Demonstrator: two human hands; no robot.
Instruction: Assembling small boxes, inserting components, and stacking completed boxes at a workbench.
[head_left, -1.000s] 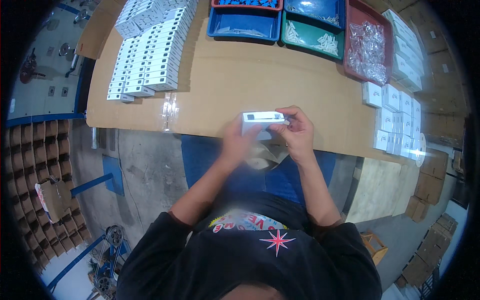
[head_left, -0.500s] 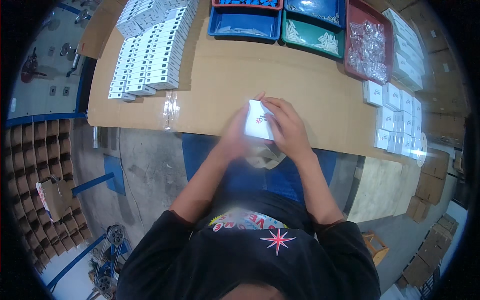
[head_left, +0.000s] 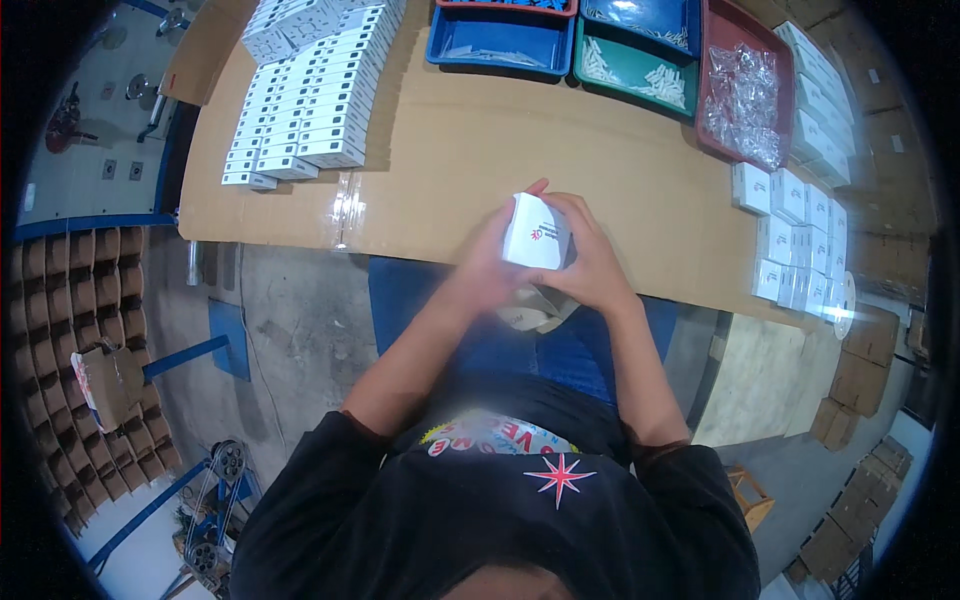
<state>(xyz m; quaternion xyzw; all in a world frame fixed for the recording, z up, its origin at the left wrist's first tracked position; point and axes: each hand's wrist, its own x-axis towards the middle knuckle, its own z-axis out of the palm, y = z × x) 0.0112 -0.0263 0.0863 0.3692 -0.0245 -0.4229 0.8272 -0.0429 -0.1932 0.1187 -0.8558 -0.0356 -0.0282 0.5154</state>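
A small white cardboard box (head_left: 535, 234) with a red mark and dark print on its upper face is held between my two hands, over the table's near edge. My left hand (head_left: 486, 262) closes on its left side and is partly blurred. On the other side my right hand (head_left: 592, 258) wraps round it, fingers along the far and right sides, thumb at the near edge. What the box contains is hidden. The cardboard-covered table (head_left: 430, 170) lies under and beyond my hands.
Stacked white boxes (head_left: 310, 110) stand at the far left. At the back are blue trays (head_left: 498, 66), a green tray (head_left: 640, 98) of white pieces and a red tray (head_left: 790, 100) of clear bags. More small white boxes (head_left: 775, 230) fill the right side.
The box has turned slightly and shifted a little right between my hands. My right thumb has moved off its upper face to the near edge. The whole view has shifted slightly.
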